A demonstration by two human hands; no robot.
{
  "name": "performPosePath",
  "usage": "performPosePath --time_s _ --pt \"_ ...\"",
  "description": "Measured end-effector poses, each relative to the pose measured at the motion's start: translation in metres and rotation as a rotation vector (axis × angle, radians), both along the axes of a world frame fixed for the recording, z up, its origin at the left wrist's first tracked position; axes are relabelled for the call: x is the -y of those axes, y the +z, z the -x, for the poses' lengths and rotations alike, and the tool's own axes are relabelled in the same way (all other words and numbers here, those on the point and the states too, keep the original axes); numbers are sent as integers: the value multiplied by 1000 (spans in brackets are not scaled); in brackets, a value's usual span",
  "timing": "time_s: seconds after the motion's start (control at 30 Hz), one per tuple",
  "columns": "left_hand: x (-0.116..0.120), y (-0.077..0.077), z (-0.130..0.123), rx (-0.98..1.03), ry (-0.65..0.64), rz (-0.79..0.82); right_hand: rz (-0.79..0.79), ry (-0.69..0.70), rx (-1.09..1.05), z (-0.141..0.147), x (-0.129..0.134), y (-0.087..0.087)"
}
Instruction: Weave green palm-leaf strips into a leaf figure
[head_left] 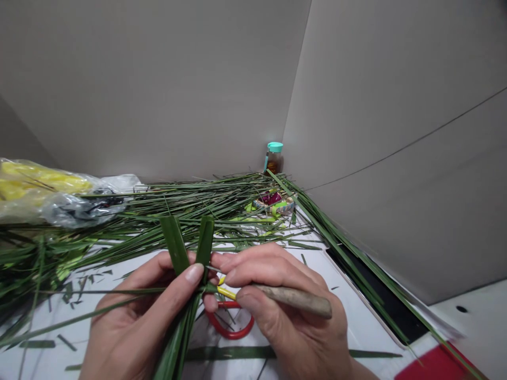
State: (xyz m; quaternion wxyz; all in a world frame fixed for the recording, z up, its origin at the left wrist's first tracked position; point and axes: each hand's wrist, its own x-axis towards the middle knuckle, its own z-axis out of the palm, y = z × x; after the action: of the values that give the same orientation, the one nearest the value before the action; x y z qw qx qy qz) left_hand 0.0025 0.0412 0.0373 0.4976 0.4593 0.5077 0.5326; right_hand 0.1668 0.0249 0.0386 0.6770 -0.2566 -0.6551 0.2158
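Observation:
My left hand [138, 311] is closed around several folded green leaf strips [174, 244], its thumb pressing where they cross. Two flat ends stick up above the fingers, thin strips run out to the left, and a bundle hangs down below. In my right hand [293, 301] is a wooden-handled awl [303, 301], the handle's butt pointing right. Its slim metal point reaches to the crossing beside my left thumb. Beneath the hands lie scissors with a red loop [230, 333]; yellow pieces show between my fingers, partly hidden.
Long green leaves [198, 203] are heaped along the back. A plastic bag with yellow contents [43, 182] sits at left. A teal-lidded bottle [274, 158] stands in the corner behind a small round basket [283, 206]. At right lies a dark tablet-like panel [396, 306].

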Motion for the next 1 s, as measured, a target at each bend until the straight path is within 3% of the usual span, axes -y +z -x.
performPosePath --time_s 0.27,0.73,1.0 --pt "-6 -12 4 -89 47 -67 -42 -12 69 -3 1 -3" --pt "-6 -11 -1 -173 93 -14 -130 -64 239 0 0 -21" --pt "-6 6 -18 -199 116 -10 -168 -98 357 2 -2 -39"
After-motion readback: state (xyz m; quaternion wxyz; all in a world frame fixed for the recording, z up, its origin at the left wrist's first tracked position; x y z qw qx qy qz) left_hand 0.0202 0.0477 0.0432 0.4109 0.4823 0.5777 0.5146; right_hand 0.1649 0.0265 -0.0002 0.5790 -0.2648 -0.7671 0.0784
